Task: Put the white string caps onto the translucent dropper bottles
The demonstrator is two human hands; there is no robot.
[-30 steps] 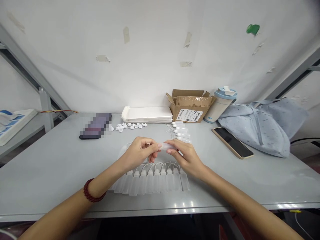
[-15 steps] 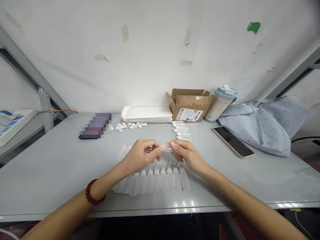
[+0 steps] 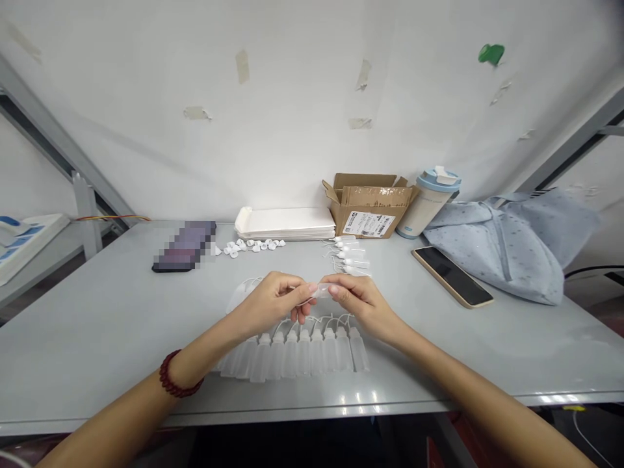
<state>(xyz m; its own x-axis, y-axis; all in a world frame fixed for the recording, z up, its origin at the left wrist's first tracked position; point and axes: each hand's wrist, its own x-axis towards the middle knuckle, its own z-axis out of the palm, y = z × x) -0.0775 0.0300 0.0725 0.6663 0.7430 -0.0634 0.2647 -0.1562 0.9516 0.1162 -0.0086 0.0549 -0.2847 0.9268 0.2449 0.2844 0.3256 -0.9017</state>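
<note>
Both my hands meet above the middle of the grey table (image 3: 97,325), pinching one small clear plastic bottle (image 3: 322,290) between them. My left hand (image 3: 273,300), with a dark red bead bracelet on its wrist, grips the bottle's left end. My right hand (image 3: 358,300) closes on its right end. Just below the hands lies a row of several more clear bottles (image 3: 302,344) with white caps on thin tethers, side by side on the table. A few finished bottles (image 3: 351,255) lie beyond my right hand.
Small white caps (image 3: 251,246) are scattered near a stack of white bags (image 3: 285,223). An open cardboard box (image 3: 370,205), a lidded cup (image 3: 428,201), a blue cloth bag (image 3: 517,240) and a phone (image 3: 451,276) sit at right; a dark blurred object (image 3: 182,246) lies at left.
The hands stay together on the same small bottle, fingers shifting slightly around it. The view has barely moved.
</note>
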